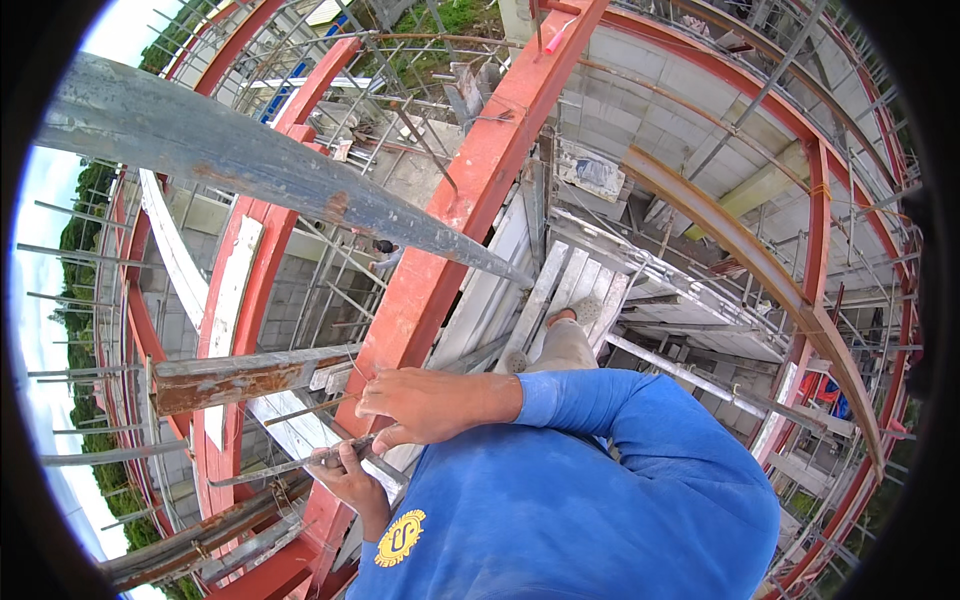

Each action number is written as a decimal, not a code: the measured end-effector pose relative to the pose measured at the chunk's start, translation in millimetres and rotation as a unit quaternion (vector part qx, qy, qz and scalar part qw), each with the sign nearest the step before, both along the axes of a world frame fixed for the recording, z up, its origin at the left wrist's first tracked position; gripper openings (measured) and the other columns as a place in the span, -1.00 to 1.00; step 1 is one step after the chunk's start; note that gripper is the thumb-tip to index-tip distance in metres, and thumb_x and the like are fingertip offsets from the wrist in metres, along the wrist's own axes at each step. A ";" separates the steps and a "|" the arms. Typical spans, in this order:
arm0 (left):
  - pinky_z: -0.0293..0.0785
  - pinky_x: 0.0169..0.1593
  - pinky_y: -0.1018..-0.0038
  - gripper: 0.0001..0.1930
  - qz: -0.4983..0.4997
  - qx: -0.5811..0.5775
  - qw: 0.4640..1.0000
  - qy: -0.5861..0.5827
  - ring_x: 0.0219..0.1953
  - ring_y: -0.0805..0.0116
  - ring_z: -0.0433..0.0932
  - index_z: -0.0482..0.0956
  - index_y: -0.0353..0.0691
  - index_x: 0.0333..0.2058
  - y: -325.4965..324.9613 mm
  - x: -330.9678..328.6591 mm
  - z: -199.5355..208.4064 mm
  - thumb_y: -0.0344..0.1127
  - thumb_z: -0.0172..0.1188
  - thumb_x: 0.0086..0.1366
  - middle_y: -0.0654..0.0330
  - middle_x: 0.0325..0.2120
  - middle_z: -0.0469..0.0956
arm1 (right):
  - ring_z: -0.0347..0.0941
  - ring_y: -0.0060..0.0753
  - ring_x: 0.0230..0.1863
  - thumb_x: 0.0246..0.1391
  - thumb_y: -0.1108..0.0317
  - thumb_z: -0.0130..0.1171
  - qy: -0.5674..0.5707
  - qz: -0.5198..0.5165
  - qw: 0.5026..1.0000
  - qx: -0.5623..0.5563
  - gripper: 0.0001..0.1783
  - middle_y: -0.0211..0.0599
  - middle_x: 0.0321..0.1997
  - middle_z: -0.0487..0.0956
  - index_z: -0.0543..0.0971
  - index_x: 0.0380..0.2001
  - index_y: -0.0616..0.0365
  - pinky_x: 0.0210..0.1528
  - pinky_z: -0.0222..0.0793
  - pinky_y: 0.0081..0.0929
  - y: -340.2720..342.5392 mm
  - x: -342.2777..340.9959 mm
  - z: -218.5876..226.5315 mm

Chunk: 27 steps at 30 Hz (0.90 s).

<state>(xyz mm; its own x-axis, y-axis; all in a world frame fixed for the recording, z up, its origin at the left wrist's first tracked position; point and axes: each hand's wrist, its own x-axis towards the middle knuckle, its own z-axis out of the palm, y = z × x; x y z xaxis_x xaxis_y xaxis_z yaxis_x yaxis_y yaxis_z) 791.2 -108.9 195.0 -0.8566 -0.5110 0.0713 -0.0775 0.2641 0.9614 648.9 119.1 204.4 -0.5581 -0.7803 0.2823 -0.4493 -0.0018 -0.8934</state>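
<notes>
My left hand (352,482) is closed around a dark metal bar (285,466) with a small hooked tip pointing out to the left. Just above it, my right hand (425,405) has its fingers pressed together at the end of a thin rusty rod (308,410); its thumb is close to the bar's near end. A fine wire (357,368) shows by the right fingertips. Both hands are beside a red steel beam (410,300), at the inner end of a rusty-sided grey channel piece (250,378). The right palm is hidden.
A thick grey pipe (300,180) slants across above the beam. My feet stand on narrow planks (570,275), with deep gaps around. A curved rusty steel section (720,215) rises on the right. Scaffold pipes surround the frame; another person (385,255) is below.
</notes>
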 end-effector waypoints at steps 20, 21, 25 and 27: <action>0.62 -0.03 0.28 -0.65 -0.503 0.118 0.780 -0.352 -0.10 0.18 0.70 0.49 -0.23 0.22 360.7 -289.0 -210.1 -0.19 0.07 0.61 0.08 -0.07 0.69 | 0.65 0.14 0.06 0.47 0.00 0.13 -0.372 -0.637 0.657 0.157 -0.51 0.08 -0.03 0.72 0.53 0.19 0.18 0.12 0.48 -0.03 272.9 101.1 -306.8; 0.63 -0.01 0.25 -0.63 -0.472 0.141 0.780 -0.387 -0.07 0.13 0.70 0.48 -0.24 0.23 381.6 -308.9 -245.5 -0.16 0.06 0.62 0.06 -0.05 0.69 | 0.64 0.18 0.04 0.45 0.00 0.14 -0.394 -0.652 0.626 0.167 -0.53 0.11 -0.06 0.72 0.54 0.14 0.19 0.10 0.48 -0.01 289.1 109.6 -314.7; 0.65 0.06 0.10 -0.52 -0.327 0.362 0.720 -0.495 0.00 0.02 0.68 0.41 -0.27 0.28 454.5 -396.8 -393.7 -0.01 0.01 0.64 -0.02 0.03 0.64 | 0.64 0.27 -0.01 0.42 0.03 0.18 -0.449 -0.699 0.515 0.210 -0.58 0.17 -0.11 0.70 0.58 -0.02 0.21 0.07 0.49 0.02 344.2 128.0 -330.8; 0.64 0.09 0.03 -0.46 -0.284 0.352 0.741 -0.497 0.04 -0.02 0.66 0.37 -0.29 0.30 477.8 -436.3 -454.5 0.05 -0.01 0.63 -0.06 0.08 0.61 | 0.64 0.26 -0.02 0.42 0.04 0.18 -0.462 -0.704 0.492 0.222 -0.60 0.16 -0.13 0.70 0.59 -0.05 0.21 0.06 0.49 0.02 363.3 129.8 -337.3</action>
